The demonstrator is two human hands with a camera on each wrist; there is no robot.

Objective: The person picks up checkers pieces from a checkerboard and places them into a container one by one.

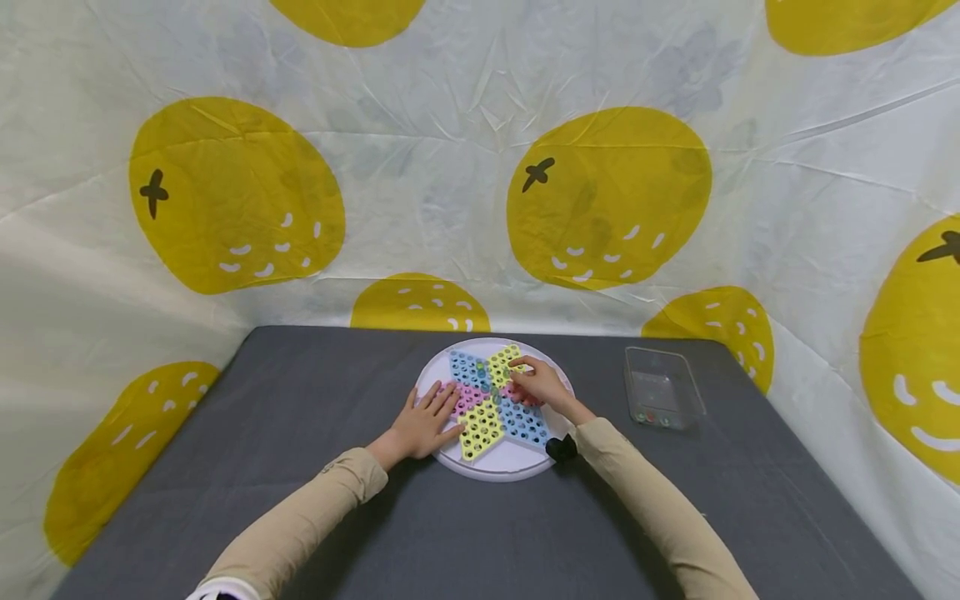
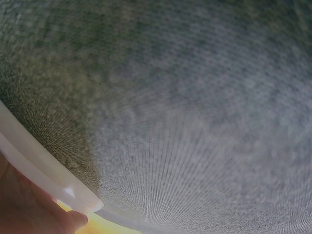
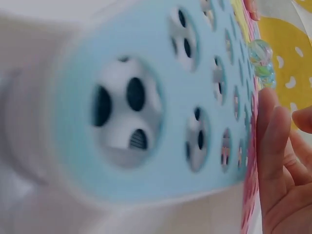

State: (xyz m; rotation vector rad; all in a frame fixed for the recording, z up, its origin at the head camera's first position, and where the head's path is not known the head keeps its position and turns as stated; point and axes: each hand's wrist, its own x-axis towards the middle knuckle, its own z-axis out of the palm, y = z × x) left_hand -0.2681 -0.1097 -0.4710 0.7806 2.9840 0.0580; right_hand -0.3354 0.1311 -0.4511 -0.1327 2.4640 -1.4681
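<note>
A round white Chinese checkers board (image 1: 510, 467) carries a perforated star with blue, yellow and pink points. Several glass marbles (image 1: 481, 367) sit in its holes, running from the blue point towards the middle. My left hand (image 1: 423, 423) lies with spread fingers over the board's left rim and the pink point. Over the right side of the star is my right hand (image 1: 542, 385), thumb and index finger bent towards each other above the far yellow point. I cannot tell whether a marble is between them. In the right wrist view, its lower fingers (image 3: 273, 146) are close beside marbles (image 3: 261, 52).
To the right stands a clear plastic box (image 1: 663, 367) with several marbles (image 1: 651, 418) along its near side. A dark grey cloth (image 1: 337, 367) covers the table. Behind hangs a white curtain (image 1: 427, 183) with yellow fruit prints. A small black device (image 1: 561, 450) sits at my right wrist.
</note>
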